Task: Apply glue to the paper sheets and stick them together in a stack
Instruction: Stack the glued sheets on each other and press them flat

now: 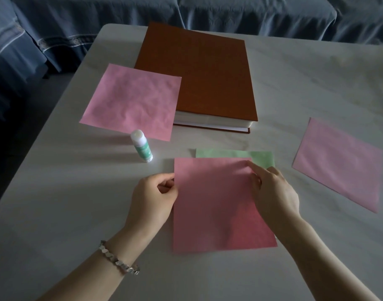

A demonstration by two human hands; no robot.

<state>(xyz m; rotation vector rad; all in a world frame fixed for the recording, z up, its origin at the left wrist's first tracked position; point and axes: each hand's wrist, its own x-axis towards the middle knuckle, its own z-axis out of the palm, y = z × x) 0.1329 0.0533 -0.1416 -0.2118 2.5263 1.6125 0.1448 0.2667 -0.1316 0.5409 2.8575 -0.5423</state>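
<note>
Red over green: we hold the red sheet (221, 203) at lower centre, probably squaring it onto the green sheet (262, 158), whose top edge and right corner peek out. Our left hand (153, 196) pinches its left edge; our right hand (273, 187) pinches near the upper-right corner. The glue stick (141, 145) stands clear, centre left. Open table (56, 213) at lower left.

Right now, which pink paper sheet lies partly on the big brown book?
The pale pink square sheet at far left: its right edge overlaps the thick brown hardcover book. The nearest pink sheet and the right-hand pink sheet lie clear.
</note>
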